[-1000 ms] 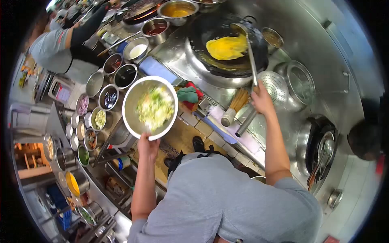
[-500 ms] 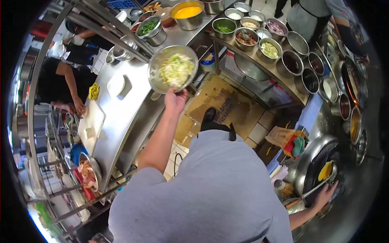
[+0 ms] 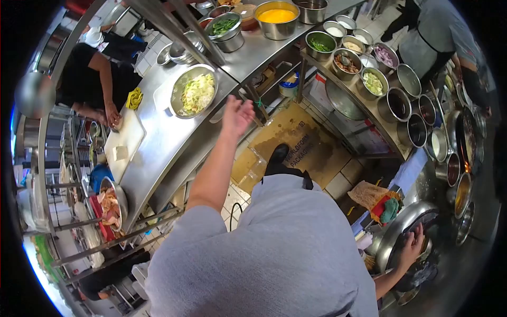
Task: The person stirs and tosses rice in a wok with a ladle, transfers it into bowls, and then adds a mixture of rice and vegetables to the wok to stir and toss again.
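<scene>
My left hand (image 3: 237,117) is in the air beside the steel counter, fingers apart, holding nothing. To its left, a perforated colander (image 3: 175,103) with chopped pale-green vegetable (image 3: 198,94) sits on the counter, apart from my fingers. It partly covers a white dish (image 3: 160,97). At lower right, my right hand (image 3: 412,248) is over the wok (image 3: 388,235), its fingers stretched out. A round metal edge shows just beyond these fingers; the palm's underside and most of the wok's inside are hidden.
Metal pots of sauces and ingredients (image 3: 397,104) line the right-hand shelf. A pot of yellow liquid (image 3: 276,20) stands at the back. Wet cardboard (image 3: 296,142) covers the floor. A person's hand (image 3: 113,115) works at a cutting board (image 3: 127,140) on the left.
My left hand has let go of the colander, which has moved left onto the counter. My right hand has moved up and left over the wok; the yellow food there no longer shows.
</scene>
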The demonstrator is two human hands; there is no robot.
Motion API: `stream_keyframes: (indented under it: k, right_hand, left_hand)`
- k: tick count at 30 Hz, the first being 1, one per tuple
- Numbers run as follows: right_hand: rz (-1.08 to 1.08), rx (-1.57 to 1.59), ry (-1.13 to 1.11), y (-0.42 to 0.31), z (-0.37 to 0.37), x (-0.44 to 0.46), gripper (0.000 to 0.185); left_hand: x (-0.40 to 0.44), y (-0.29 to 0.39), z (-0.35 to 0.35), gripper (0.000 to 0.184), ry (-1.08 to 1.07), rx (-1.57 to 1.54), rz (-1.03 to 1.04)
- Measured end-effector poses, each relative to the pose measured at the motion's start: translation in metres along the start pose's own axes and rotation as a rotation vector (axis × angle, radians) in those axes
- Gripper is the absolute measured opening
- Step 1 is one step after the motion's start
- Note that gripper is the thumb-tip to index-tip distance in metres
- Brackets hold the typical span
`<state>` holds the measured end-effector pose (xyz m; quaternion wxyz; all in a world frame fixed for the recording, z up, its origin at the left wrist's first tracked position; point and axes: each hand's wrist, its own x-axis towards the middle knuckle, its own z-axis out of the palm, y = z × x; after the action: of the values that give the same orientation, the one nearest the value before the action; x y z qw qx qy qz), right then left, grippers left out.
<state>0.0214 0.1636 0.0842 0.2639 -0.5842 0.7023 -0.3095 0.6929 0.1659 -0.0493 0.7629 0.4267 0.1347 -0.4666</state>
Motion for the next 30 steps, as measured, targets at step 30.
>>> stream_keyframes:
  k: [30]
  right_hand:
    - [0.384,1.728,0.857,0.038,0.006,-0.12,0.034]
  left_hand:
    - [0.132,-0.347,0.109,0.023,-1.077,2.378,-0.767]
